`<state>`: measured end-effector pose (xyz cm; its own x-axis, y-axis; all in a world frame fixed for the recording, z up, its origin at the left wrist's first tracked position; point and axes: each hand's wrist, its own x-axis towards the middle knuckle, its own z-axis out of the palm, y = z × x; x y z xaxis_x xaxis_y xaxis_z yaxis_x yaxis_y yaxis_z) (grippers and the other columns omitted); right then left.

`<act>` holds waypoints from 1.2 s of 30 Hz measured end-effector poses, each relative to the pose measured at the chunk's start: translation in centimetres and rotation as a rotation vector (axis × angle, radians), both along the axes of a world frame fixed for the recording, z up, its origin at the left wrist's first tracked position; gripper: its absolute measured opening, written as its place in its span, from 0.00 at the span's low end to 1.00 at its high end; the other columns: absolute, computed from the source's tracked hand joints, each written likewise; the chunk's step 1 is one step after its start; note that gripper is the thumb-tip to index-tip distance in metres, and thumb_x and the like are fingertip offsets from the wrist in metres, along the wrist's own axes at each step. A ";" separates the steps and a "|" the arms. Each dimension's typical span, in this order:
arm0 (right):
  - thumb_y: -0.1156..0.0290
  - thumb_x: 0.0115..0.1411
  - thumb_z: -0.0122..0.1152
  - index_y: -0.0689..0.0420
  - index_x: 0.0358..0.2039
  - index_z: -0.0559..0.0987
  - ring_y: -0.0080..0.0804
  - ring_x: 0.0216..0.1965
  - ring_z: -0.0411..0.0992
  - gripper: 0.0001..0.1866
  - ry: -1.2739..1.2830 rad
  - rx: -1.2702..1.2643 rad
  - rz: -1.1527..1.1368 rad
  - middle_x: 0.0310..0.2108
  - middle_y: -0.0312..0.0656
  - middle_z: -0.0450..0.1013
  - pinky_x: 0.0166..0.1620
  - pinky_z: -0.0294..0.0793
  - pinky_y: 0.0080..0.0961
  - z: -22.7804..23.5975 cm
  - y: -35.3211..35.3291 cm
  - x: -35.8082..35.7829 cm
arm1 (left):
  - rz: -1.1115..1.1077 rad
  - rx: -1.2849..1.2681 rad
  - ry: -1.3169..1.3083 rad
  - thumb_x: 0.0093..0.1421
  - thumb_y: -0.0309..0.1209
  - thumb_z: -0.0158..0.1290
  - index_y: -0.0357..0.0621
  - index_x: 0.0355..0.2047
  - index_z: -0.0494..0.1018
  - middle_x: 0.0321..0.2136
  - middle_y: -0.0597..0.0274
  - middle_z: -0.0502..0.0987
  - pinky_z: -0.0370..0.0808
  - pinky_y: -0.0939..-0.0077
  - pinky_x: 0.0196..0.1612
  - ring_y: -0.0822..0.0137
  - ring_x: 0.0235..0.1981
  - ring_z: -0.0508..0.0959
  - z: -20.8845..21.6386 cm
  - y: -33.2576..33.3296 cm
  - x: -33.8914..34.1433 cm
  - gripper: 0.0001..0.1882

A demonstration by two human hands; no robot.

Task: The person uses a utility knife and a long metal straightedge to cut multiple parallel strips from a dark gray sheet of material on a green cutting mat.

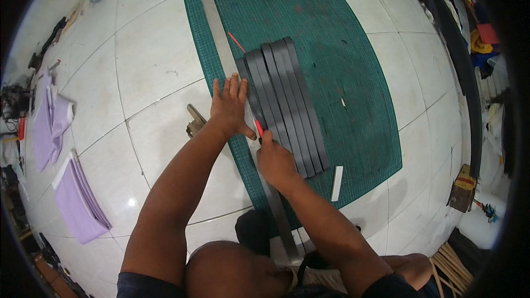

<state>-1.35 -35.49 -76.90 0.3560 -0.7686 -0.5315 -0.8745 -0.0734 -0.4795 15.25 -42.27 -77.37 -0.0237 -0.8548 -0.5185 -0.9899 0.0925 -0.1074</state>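
Observation:
A long metal ruler (pixel 218 30) lies along the left part of a green cutting mat (pixel 353 66). My left hand (pixel 229 105) presses flat on the ruler with its fingers spread. My right hand (pixel 276 157) is closed around a red cutter knife (pixel 259 128), held at the ruler's right edge just beside my left thumb; the knife's tip is too small to make out. Several dark grey strips (pixel 287 105) lie side by side on the mat, right of the ruler. Their leftmost edge runs close along the ruler, partly behind my hands.
A thin red stick (pixel 236 42) lies above the strips, and a small white bar (pixel 337 183) near the mat's lower right. Left of the mat sits a metal tool (pixel 195 121) on white tiles. Folded lavender cloth pieces (pixel 83 204) lie at far left; a long black roll (pixel 466 88) at right.

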 end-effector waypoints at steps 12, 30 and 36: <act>0.65 0.67 0.47 0.62 0.50 0.62 0.67 0.45 0.76 0.17 0.152 0.426 -0.053 0.42 0.64 0.76 0.50 0.72 0.58 4.0 9.6 -7.3 | -0.008 -0.001 -0.015 0.28 0.73 0.67 0.39 0.74 0.38 0.74 0.42 0.40 0.38 0.39 0.73 0.50 0.76 0.45 -0.6 0.5 0.3 0.83; 0.69 0.67 0.52 0.62 0.52 0.60 0.63 0.39 0.79 0.18 0.097 0.257 -0.084 0.39 0.63 0.76 0.42 0.78 0.53 6.8 9.6 -9.3 | 0.005 0.010 -0.019 0.26 0.74 0.67 0.39 0.74 0.38 0.74 0.43 0.41 0.43 0.38 0.72 0.49 0.76 0.44 -0.4 0.5 0.7 0.85; 0.69 0.67 0.51 0.61 0.47 0.60 0.65 0.39 0.77 0.15 -0.032 -0.023 -0.078 0.36 0.66 0.75 0.44 0.75 0.56 1.4 1.8 -2.2 | 0.006 0.005 0.021 0.27 0.74 0.67 0.40 0.74 0.37 0.75 0.44 0.39 0.43 0.39 0.72 0.49 0.76 0.43 -0.3 0.2 -0.2 0.85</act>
